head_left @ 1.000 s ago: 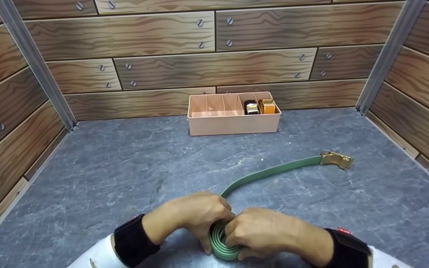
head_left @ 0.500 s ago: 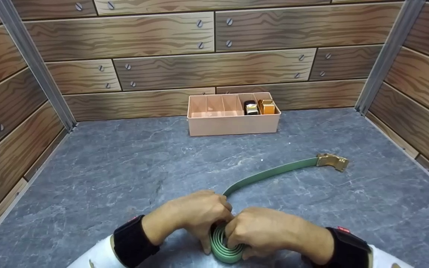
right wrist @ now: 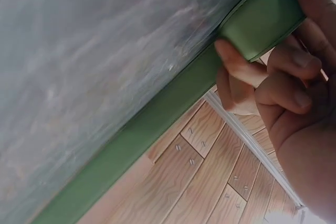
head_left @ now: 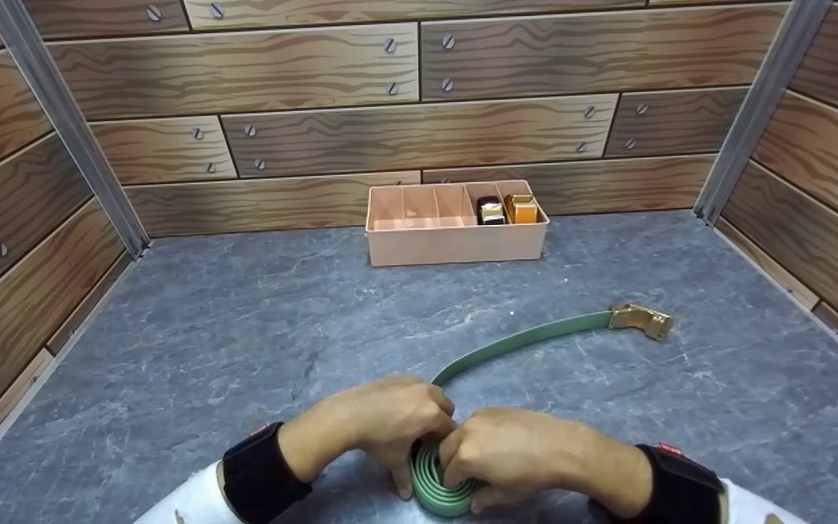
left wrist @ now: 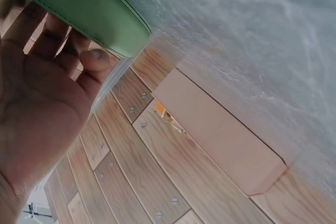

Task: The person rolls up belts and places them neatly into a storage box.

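Note:
A green belt [head_left: 521, 340] stands on edge on the table, its near part wound into a coil [head_left: 439, 495] and its free end curving away to the right. That far end carries a gold buckle [head_left: 641, 321]. My left hand [head_left: 397, 415] grips the coil from its left and far side, thumb along the near left. From the right my right hand [head_left: 513, 451] holds the coil, with fingers reaching into its top. In the left wrist view the belt [left wrist: 84, 11] shows its stitched outer face beside the curled fingers. The right wrist view shows the belt strip [right wrist: 142, 111] leading off from the coil.
A pink divided box [head_left: 455, 246] stands at the back near the plank-patterned wall [head_left: 332, 65]. Two of its right compartments hold a dark rolled item with a shiny buckle [head_left: 490, 210] and an orange one [head_left: 523, 209]. Similar walls stand at both sides.
The buckle end has slid a little left and toward me across the table. Both hands stay at the coil, nearly in place.

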`<act>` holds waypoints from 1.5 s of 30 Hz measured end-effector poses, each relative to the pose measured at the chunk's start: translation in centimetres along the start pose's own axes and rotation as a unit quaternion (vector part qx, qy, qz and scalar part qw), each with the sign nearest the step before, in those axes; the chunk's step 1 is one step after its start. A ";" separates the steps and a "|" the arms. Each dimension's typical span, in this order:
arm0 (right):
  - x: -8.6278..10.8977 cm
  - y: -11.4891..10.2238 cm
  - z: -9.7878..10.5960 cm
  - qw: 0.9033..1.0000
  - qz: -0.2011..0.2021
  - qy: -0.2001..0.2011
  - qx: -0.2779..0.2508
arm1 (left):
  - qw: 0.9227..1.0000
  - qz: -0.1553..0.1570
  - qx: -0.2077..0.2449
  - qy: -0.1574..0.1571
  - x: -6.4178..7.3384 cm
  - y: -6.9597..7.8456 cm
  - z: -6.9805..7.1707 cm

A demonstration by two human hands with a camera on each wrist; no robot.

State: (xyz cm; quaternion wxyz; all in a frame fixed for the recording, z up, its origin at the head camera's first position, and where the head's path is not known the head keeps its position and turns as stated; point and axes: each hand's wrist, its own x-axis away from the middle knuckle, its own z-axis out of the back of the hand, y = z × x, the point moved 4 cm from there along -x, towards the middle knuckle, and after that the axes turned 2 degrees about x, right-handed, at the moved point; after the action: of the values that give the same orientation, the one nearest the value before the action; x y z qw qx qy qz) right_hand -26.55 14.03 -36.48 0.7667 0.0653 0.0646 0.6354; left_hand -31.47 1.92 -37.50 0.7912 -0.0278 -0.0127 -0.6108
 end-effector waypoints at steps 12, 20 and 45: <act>0.1 0.1 -0.1 1.000 -0.006 0.003 0.006 | 1.000 0.006 -0.029 0.005 -0.2 0.2 0.1; 0.1 0.0 0.3 1.000 0.003 0.021 0.018 | 1.000 -0.003 0.002 -0.012 -0.1 0.2 -0.2; 0.1 -0.4 -0.2 0.998 -0.047 -0.013 0.040 | 0.999 0.029 -0.007 -0.024 -0.2 0.5 -0.4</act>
State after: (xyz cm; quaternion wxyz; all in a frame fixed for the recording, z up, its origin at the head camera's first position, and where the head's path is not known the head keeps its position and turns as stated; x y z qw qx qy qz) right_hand -26.17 14.09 -36.76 0.7933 0.1011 0.0826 0.5947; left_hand -31.09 2.23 -37.93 0.8078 -0.0486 -0.0267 -0.5868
